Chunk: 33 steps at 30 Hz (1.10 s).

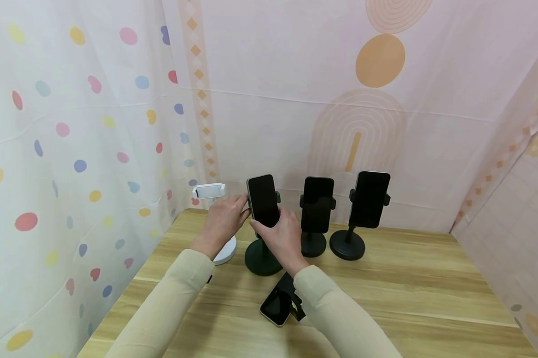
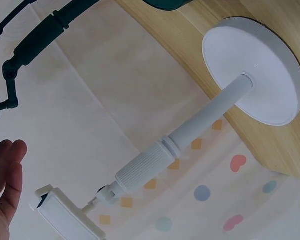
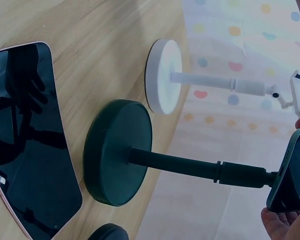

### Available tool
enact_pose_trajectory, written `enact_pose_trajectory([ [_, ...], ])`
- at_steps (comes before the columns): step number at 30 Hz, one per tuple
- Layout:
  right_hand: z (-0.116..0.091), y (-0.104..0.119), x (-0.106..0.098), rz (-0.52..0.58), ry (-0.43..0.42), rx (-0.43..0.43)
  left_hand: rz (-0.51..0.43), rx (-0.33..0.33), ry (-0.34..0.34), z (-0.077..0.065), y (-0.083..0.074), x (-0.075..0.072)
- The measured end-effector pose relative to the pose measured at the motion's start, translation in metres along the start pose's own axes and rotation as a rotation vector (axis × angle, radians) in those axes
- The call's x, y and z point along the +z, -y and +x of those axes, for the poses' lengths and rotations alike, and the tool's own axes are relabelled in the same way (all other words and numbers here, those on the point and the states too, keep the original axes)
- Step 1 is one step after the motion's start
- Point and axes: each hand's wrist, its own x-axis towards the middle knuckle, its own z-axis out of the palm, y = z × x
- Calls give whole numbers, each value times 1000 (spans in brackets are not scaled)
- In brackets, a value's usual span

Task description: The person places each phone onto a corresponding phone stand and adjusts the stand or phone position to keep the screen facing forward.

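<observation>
A dark-screened smartphone (image 1: 263,199) stands upright in the clamp of a dark green phone stand (image 1: 263,261). My right hand (image 1: 284,237) grips the phone's lower part, its thumb lying across the front. At the phone's left edge is my left hand (image 1: 225,219); its fingertips reach the clamp side. In the left wrist view, the left fingers (image 2: 10,175) show beside the green clamp, their contact out of frame. The white phone stand (image 2: 195,125) rises just left of that hand, its holder (image 1: 209,191) tilted back. The right wrist view shows the held phone (image 3: 292,170) edge-on.
Two black stands hold upright smartphones (image 1: 318,204) (image 1: 370,200) to the right. Another smartphone (image 1: 275,307) lies on the wooden table (image 1: 403,293) in front of the green stand, beside a black holder (image 1: 297,306) partly behind the right sleeve. Patterned curtains (image 1: 269,129) hang behind.
</observation>
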Motion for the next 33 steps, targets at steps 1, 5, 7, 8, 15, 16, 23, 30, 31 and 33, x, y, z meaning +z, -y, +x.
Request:
enact_pose_trajectory([
  [1, 1, 0, 1, -2, -4, 2, 2, 3, -2, 0, 0, 0],
  [5, 2, -1, 3, -4, -21, 1, 11, 15, 2, 0, 0, -1],
  [7, 3, -1, 4, -7, -26, -4, 19, 20, 7, 0, 1, 0],
  [8, 3, -1, 4, -8, -27, -6, 16, 23, 6, 0, 1, -1],
  [15, 3, -2, 5, -7, -30, -16, -17, 30, -18, -1, 0, 2],
  [16, 3, -3, 5, -5, -31, -19, -18, 34, -23, -1, 0, 2],
  [23, 3, -4, 5, -26, -44, -33, -19, 75, -66, -1, 0, 1],
  [30, 3, -6, 9, -62, -86, -75, 25, 112, -89, -3, 2, 2],
  [31, 3, -6, 10, -71, -91, -84, 30, 116, -90, -4, 3, 2],
  [33, 3, -6, 11, -85, -99, -95, 38, 124, -95, -5, 3, 2],
])
